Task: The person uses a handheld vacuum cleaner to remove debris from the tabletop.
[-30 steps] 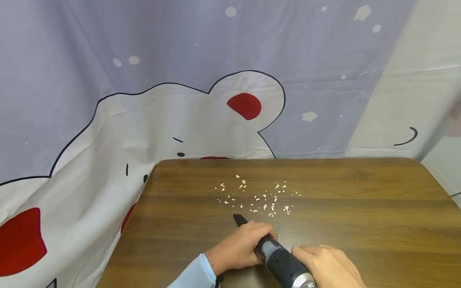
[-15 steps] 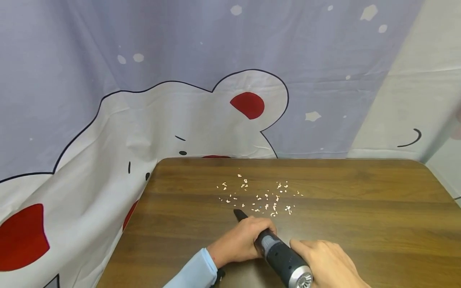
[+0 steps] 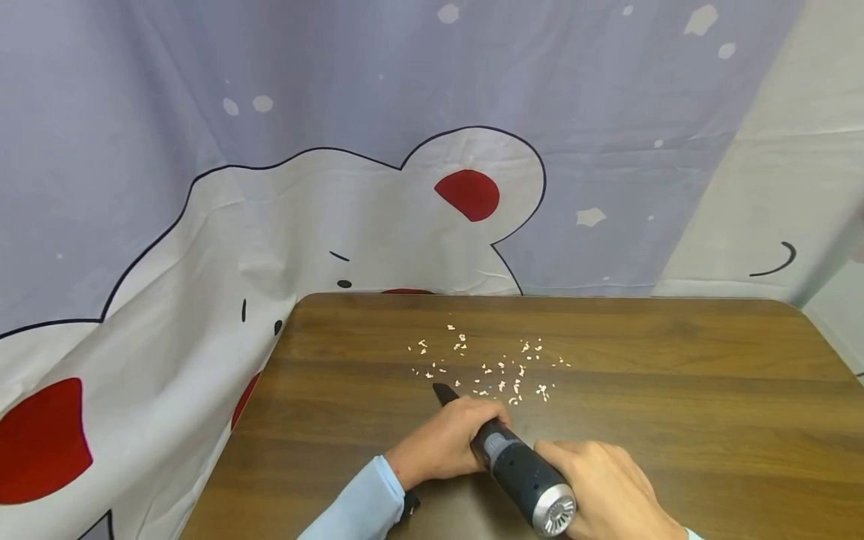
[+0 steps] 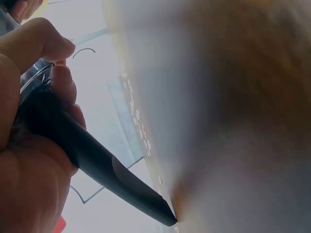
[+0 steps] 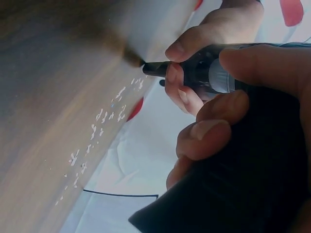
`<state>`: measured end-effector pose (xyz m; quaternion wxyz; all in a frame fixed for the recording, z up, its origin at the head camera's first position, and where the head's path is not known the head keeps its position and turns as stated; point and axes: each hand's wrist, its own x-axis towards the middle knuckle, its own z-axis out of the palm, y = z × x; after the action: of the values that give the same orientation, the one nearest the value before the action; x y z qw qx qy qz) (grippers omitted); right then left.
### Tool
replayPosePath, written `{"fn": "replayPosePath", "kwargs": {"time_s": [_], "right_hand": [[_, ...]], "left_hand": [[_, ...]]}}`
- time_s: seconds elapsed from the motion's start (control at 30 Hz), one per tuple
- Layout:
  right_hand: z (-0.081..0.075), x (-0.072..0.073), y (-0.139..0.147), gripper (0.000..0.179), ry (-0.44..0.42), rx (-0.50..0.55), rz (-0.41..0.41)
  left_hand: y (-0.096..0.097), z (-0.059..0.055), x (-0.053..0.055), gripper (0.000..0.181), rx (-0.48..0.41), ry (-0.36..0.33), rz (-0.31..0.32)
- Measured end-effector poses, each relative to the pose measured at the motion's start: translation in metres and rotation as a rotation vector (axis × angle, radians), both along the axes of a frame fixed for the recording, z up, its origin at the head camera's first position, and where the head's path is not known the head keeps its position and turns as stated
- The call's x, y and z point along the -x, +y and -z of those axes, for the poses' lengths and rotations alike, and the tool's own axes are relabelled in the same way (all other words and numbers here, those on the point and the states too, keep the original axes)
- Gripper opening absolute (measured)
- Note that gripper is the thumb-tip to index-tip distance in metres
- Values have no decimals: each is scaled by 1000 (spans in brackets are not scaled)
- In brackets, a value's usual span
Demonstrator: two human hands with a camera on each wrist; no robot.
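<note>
A black handheld vacuum cleaner (image 3: pixel 523 472) slants across the front of the table, its silver vented end toward me. My left hand (image 3: pixel 455 439) wraps round its front part, where the narrow black nozzle (image 4: pixel 104 162) begins. Behind it, my right hand (image 3: pixel 604 480) grips the vacuum's handle, mostly hidden in the head view; the right wrist view shows curled fingers (image 5: pixel 209 128) around it. The nozzle tip is right at the tabletop, at the near left edge of scattered small white scraps (image 3: pixel 517 386). One tiny blue speck lies among them.
The brown wooden table (image 3: pixel 675 420) has rounded far corners. A curtain (image 3: pixel 337 217) with a white cartoon figure hangs right behind and to the left of it. A small black object (image 3: pixel 410 506) shows beneath my left sleeve.
Both hands and the vacuum have shifted slightly forward and left, bringing the nozzle tip closer to the scraps. The head view has also drifted a little. The grip is unchanged.
</note>
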<state>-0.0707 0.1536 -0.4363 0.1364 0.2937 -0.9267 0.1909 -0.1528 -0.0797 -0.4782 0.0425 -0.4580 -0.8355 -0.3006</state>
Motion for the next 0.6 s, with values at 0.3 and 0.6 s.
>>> {"fn": "replayPosePath", "kwargs": {"time_s": [0.3,0.6], "right_hand": [[3,11,-7,38,21,-15,-14],[8,21,-16,37,8,-8,-31]], "left_hand": [[-10,0,5,50,22,-31,-48],[-20,0,12,51,9,-33,-64]]}}
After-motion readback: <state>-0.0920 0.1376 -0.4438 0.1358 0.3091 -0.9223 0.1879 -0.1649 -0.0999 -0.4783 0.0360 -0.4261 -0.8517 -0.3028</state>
